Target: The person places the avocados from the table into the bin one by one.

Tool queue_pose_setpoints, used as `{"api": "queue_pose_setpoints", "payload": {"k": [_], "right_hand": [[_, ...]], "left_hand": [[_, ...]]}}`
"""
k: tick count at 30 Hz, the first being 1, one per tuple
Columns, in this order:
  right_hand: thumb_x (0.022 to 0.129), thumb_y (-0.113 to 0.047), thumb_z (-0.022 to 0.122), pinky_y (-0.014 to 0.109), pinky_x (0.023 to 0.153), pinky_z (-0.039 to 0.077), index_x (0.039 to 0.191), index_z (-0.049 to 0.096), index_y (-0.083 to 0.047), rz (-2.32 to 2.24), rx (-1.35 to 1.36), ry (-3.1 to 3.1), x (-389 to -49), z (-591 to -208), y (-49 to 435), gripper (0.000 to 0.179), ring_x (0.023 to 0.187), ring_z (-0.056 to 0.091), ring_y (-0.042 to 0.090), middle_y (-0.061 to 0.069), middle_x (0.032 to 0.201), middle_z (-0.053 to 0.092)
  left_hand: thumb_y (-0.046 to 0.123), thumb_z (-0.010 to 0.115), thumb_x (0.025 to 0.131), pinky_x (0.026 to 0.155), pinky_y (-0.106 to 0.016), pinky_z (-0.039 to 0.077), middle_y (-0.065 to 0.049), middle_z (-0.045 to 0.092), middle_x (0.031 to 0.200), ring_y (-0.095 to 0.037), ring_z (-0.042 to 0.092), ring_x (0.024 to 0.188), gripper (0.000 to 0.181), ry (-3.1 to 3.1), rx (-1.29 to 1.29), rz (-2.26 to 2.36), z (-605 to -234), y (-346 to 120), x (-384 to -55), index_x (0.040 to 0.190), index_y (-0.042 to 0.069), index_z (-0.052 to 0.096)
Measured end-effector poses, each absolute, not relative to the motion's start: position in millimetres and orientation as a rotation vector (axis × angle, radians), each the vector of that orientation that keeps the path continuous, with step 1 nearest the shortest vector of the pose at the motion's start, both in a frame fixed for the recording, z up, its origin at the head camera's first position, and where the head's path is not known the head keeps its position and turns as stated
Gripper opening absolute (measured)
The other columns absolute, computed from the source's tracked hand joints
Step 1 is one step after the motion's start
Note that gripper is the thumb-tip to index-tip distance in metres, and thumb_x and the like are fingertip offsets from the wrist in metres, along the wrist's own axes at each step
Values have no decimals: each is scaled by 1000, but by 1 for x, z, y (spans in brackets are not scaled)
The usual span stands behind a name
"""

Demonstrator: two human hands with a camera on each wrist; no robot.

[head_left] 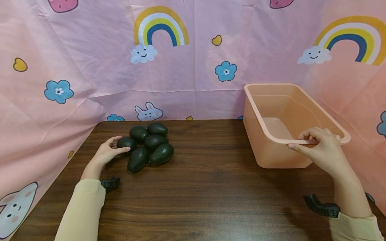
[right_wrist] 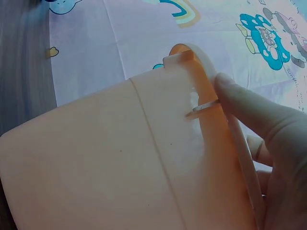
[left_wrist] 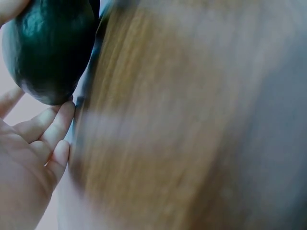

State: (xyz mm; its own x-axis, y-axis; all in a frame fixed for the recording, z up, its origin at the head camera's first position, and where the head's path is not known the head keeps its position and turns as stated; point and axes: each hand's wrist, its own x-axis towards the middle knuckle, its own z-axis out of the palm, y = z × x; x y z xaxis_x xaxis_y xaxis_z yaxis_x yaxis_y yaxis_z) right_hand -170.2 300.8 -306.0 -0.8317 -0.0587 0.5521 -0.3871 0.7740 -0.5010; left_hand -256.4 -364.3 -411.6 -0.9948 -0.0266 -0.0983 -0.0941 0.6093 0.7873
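Several dark green avocados (head_left: 161, 154) lie in a close cluster on the left of the table. My left hand (head_left: 106, 152) pinches the leftmost avocado (head_left: 126, 143) between thumb and fingers. That avocado (left_wrist: 50, 50) fills the upper left of the left wrist view, fingertips touching its lower end. On the right stands a peach-coloured plastic bin (head_left: 256, 134), upright, its inside bare where visible. My right hand (head_left: 324, 147) grips the bin's near rim, thumb outside and fingers over the inner side. In the right wrist view the thumb (right_wrist: 249, 103) presses along the rim.
The dark wooden table (head_left: 205, 194) stretches between the avocados and the bin. Behind it hangs a pink cloth (head_left: 193, 67) printed with rainbows, flowers and rabbits. Black wrist-worn devices (head_left: 322, 206) stick out beside both forearms.
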Motion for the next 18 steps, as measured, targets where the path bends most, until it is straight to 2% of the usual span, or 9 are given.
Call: {"api": "queue_pose_setpoints", "payload": {"k": [12,18], "right_hand": [[66,-15,89,35,71,15,75,64,-13,840,312,-2455,-171,-307,298,28,73,32,13,3,66,52],[68,-14,88,33,67,20,78,63,-10,873,319,-2462,-170,-308,300,27,76,32,15,3,70,50]], "left_hand": [[51,71,82,102,-61,26,-33,24,148,-47,24,134,96,2751,-168,1400,-411,-368,-254,153,7,21],[50,70,83,102,-59,28,-32,29,146,-46,28,133,95,2787,-175,1420,-406,-366,-253,152,6,22]]}}
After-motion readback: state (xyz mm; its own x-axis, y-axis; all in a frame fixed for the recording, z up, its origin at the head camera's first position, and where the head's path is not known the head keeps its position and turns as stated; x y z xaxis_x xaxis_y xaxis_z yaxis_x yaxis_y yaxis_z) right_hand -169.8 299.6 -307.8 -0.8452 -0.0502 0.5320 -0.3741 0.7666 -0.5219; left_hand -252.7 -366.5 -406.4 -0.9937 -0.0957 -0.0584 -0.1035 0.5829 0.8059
